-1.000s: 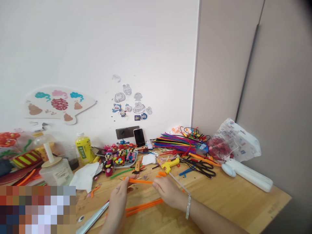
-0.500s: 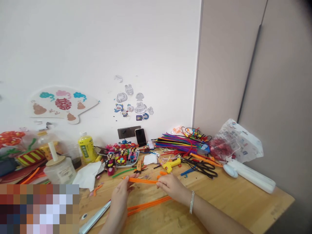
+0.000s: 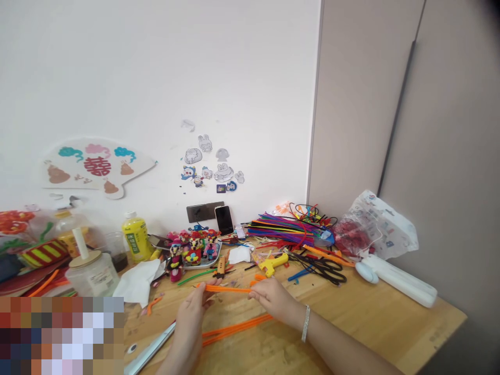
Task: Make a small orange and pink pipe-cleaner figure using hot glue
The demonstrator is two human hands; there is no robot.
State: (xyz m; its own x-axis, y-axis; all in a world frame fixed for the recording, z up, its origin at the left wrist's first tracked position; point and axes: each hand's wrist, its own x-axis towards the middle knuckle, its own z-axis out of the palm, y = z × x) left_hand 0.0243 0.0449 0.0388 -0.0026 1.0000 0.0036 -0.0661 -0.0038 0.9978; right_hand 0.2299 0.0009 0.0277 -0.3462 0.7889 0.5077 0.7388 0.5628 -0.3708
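Note:
A few orange pipe cleaners [image 3: 229,288] are stretched side by side between my two hands, above the wooden table. My left hand [image 3: 194,310] pinches their left end. The fingers of my right hand [image 3: 272,298] close round the other end, and a short orange piece pokes out above them. More orange pipe cleaners [image 3: 238,329] lie on the table under my hands, their ends partly hidden by my wrists. Just beyond my right hand rests a yellow glue gun [image 3: 274,264]. Black-handled scissors [image 3: 322,270] lie to its right.
A bundle of coloured pipe cleaners [image 3: 281,229] lies along the wall. Small figures [image 3: 195,247] sit on a tray, beside a yellow bottle [image 3: 136,237] and a glass jar [image 3: 92,276]. A metal ruler-like strip [image 3: 152,349] lies left, a white device [image 3: 402,281] right.
The whole view has shifted slightly. My hands keep nearly the same pose, still holding the orange pipe cleaners taut between them.

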